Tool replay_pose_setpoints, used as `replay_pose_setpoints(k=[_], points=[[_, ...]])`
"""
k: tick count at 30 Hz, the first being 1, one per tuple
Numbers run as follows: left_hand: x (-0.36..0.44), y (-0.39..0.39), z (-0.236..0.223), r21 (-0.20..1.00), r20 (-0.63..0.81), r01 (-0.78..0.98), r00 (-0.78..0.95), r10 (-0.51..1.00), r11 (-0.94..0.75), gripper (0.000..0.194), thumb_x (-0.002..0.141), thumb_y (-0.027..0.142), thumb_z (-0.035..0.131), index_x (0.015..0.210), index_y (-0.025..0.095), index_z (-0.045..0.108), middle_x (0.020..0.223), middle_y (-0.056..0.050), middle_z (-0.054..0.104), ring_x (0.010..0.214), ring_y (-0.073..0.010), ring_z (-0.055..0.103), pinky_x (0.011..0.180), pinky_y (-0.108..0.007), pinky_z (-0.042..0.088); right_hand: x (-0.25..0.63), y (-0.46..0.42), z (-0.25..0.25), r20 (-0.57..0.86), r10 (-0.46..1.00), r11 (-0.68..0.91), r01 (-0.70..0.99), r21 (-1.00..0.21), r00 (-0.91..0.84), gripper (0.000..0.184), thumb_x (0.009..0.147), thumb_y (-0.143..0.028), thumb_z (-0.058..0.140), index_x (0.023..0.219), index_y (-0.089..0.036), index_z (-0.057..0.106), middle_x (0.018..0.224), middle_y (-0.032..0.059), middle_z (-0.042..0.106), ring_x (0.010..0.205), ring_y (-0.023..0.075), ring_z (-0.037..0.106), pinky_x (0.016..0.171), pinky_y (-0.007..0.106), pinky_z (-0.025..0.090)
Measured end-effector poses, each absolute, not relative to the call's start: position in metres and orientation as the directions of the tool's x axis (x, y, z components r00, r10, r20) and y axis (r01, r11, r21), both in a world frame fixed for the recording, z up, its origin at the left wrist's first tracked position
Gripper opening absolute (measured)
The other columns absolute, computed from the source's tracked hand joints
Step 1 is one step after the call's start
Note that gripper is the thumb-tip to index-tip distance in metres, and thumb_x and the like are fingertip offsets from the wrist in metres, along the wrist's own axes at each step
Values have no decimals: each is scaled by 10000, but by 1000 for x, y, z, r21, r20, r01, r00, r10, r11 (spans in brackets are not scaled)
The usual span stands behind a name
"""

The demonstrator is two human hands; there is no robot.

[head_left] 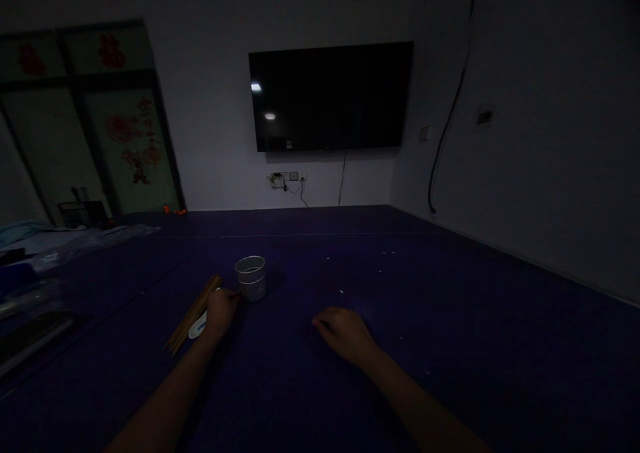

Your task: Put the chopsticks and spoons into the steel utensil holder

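A silvery metal cup (251, 281) with small holes low in its side stands upright on the dark blue surface. Just left of it is my left hand (220, 309), its fingers closed and its fingertips close by the cup's base; what they hold, if anything, is hidden. Beside that hand lies a bundle of wooden chopsticks (193, 316). A white piece with a blue mark (198, 326), perhaps a spoon, shows partly from under the hand. My right hand (345, 333) rests curled on the surface to the right, with nothing visible in it.
Small white scraps (341, 291) lie scattered on the blue surface (300, 386). Clear plastic wrap (100, 239) and a dark tray-like object (35, 339) are at left. Orange items (175, 210) sit at the far edge. A television (333, 99) hangs on the wall.
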State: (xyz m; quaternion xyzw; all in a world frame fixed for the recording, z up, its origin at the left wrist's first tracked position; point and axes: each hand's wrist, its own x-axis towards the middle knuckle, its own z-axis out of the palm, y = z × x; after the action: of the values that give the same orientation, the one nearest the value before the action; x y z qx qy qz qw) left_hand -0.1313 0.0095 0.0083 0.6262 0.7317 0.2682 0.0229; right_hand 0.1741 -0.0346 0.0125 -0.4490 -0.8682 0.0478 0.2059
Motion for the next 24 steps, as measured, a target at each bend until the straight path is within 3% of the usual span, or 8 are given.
replay_pose_setpoints(k=[6,10,14,18,24], points=[[-132,11,8,393,303,918,-190,934,60,309,807,179,432,827,128,737,803,-101,724,740,-198,652,696,-260,432,173,-35,12,318,796,597,757,-268,-515,317,903,-289,386,940,-193,686,961,58,698,898,172,632,776,253,424],[-134,11,7,407,325,910,-220,920,74,318,813,176,436,937,123,724,908,-112,720,810,-191,656,731,-246,436,174,-36,14,305,801,592,759,-272,-516,318,902,-289,385,948,-195,686,958,57,700,895,171,630,778,254,421],[-135,13,9,349,300,927,-245,922,133,312,811,161,449,972,120,713,965,-131,707,848,-191,655,747,-235,434,174,-35,15,295,802,591,762,-266,-519,312,902,-283,389,955,-199,685,978,56,697,904,176,629,770,262,424],[-137,18,11,288,251,939,-266,931,190,291,793,132,452,882,110,728,880,-152,707,802,-197,659,706,-230,434,174,-36,15,301,797,596,760,-260,-523,299,901,-286,401,944,-204,685,975,49,697,891,174,633,757,255,426],[-137,22,9,312,243,932,-265,933,184,262,755,114,471,792,119,730,831,-144,708,800,-198,659,697,-222,435,174,-36,14,319,787,609,747,-267,-527,308,906,-288,393,952,-202,686,970,49,699,902,173,632,768,257,426]])
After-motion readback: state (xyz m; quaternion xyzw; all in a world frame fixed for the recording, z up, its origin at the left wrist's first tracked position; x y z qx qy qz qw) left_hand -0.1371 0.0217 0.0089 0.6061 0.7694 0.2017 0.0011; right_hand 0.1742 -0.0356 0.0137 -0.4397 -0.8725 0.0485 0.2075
